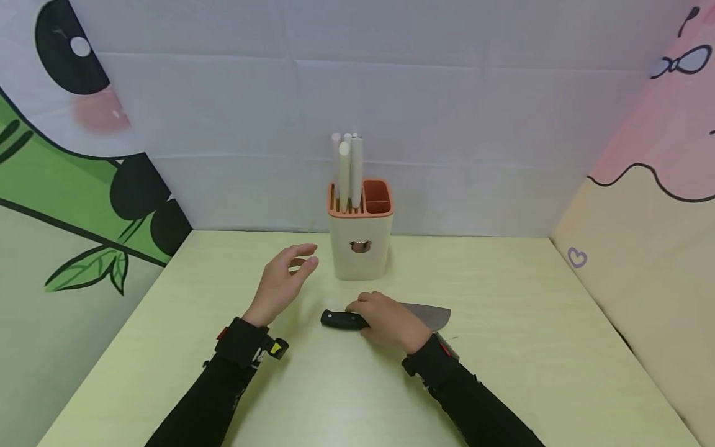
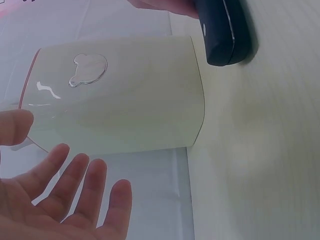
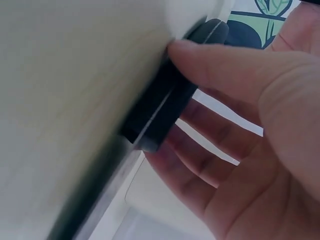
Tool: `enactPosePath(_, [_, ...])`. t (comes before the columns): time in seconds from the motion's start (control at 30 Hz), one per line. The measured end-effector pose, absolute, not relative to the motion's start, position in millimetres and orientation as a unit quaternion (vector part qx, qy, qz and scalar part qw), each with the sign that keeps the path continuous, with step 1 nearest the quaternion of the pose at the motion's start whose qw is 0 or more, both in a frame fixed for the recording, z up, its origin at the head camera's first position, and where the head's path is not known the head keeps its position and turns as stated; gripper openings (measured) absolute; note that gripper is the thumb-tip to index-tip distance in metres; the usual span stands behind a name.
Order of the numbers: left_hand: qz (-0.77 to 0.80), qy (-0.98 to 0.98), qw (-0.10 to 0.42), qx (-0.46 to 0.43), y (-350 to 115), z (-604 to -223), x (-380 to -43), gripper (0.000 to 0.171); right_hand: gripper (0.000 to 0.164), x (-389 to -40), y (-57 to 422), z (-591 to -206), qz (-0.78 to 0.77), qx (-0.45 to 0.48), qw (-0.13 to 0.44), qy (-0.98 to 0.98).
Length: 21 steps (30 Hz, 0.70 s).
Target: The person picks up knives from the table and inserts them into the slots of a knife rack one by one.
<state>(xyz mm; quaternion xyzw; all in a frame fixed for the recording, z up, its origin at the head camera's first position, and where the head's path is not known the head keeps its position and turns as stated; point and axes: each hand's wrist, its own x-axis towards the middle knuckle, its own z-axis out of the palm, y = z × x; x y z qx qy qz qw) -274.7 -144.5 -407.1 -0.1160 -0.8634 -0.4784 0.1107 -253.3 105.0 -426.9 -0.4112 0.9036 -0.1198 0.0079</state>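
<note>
A kitchen knife (image 1: 431, 314) with a broad grey blade and black handle lies on the table, its blade pointing right. My right hand (image 1: 388, 320) comes over it and pinches the handle (image 3: 162, 102) between thumb and fingers, as the right wrist view shows. Part of the knife is hidden behind that hand in the head view. My left hand (image 1: 281, 282) hovers to the left of the knife holder (image 1: 360, 257), fingers apart and holding nothing. In the left wrist view the cream holder (image 2: 135, 105) and the end of the black handle (image 2: 225, 37) both appear.
Several white-handled utensils (image 1: 344, 174) stand upright in the holder's slotted left side. Its orange rim (image 1: 377, 215) also frames compartments on the right. Behind the table (image 1: 519, 347) hangs a pale cloth backdrop (image 1: 447, 124), with printed cloth walls at both sides.
</note>
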Motion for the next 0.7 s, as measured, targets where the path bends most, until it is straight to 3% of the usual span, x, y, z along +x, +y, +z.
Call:
enactPosePath(0.4, [-0.480,-0.863,0.110,-0.115,-145.2,-407.3,-275.9,0.046,0.040,-255.5,103.8,-431.5,-0.107,-0.425,-0.014,0.899])
enactPosePath(0.7, [-0.477,-0.865,0.107,-0.112,-143.9,-403.9,-273.7,0.048,0.041,-255.9,106.6,-426.1,-0.124,-0.426,0.020,0.896])
